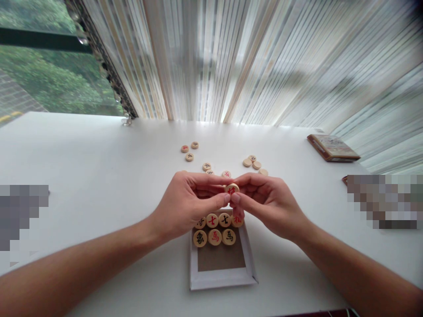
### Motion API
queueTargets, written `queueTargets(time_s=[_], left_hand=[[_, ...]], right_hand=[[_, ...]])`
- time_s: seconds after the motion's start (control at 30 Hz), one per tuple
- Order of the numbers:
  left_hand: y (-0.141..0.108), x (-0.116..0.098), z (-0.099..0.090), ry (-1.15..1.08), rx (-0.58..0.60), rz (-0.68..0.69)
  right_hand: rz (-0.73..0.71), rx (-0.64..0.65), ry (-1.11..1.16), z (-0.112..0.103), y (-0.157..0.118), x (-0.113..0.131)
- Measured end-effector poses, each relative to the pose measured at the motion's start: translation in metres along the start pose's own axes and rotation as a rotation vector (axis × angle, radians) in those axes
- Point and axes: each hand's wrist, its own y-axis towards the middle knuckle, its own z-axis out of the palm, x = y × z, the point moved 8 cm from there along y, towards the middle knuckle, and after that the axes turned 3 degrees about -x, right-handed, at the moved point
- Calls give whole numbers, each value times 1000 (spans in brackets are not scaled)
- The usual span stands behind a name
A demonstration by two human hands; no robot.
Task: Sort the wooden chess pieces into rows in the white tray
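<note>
Held aloft and tilted, face in view: a pale round piece [231, 189] with a red character, partly hidden. Below, lying flat and open: a shallow white-rimmed box [222, 259], with seven face-up pieces [214, 237] inside, four behind three.

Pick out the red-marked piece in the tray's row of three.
The middle piece, marked in red; the left piece and right piece both bear black characters.
</note>
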Motion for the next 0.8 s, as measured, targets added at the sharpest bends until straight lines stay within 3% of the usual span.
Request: queueTargets(time_s=[0.5, 0.8], left_hand=[[-3, -3, 12, 6, 100, 24], [2, -2, 0, -20, 5, 16]], right_hand=[[12, -36, 14, -2, 2, 0], [-27, -10, -29, -3, 1, 4]])
